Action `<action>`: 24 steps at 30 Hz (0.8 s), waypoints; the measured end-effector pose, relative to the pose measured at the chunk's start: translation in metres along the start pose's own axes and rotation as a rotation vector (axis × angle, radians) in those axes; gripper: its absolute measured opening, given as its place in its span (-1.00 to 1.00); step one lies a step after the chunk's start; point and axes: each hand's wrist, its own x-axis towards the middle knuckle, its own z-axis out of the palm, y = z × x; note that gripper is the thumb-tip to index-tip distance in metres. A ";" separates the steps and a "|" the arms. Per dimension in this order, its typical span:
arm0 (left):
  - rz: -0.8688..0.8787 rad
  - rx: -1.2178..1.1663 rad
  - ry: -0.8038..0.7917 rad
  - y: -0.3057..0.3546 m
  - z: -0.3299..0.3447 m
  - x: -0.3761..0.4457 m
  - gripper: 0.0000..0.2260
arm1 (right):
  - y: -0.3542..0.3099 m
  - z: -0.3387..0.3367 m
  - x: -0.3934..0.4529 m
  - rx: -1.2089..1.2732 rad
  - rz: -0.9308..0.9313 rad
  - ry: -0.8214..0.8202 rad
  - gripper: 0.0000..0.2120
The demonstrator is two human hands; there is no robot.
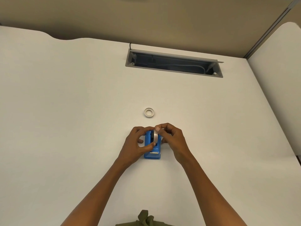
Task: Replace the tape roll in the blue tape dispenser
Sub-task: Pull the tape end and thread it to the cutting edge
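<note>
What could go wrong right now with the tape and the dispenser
The roll stands on edge in the dispenser, pinched by the right hand; if it is not seated, it may tip or pop out. The left hand only lightly steadies the dispenser, so it might slide on the smooth desk. The spare ring could be knocked.

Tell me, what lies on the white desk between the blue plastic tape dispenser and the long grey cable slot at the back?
In the head view, only a small white tape ring lies flat between the blue dispenser and the cable slot; the remaining desk stretch is bare.
</note>
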 end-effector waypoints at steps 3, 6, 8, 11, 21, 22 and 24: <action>0.004 -0.003 0.005 -0.001 0.000 0.001 -0.52 | 0.006 -0.008 -0.007 -0.085 -0.086 -0.130 -0.76; 0.009 -0.003 0.003 -0.002 0.001 0.001 -0.52 | 0.008 -0.009 -0.010 -0.179 -0.157 -0.141 -0.71; 0.009 -0.004 0.002 -0.002 0.001 0.000 -0.53 | 0.008 -0.008 -0.010 -0.180 -0.186 -0.117 -0.73; -0.001 -0.024 0.019 -0.002 0.002 0.000 -0.55 | 0.006 -0.007 -0.009 -0.138 -0.157 -0.076 -0.76; -0.037 -0.063 0.020 -0.002 0.001 0.002 -0.44 | 0.001 0.000 -0.002 -0.045 -0.024 0.031 -0.81; -0.027 -0.061 0.012 -0.001 0.001 0.002 -0.43 | 0.001 0.000 -0.001 -0.027 -0.008 0.045 -0.83; -0.009 -0.039 -0.004 0.000 0.001 0.003 -0.46 | -0.001 0.002 0.002 0.006 0.030 0.067 -0.87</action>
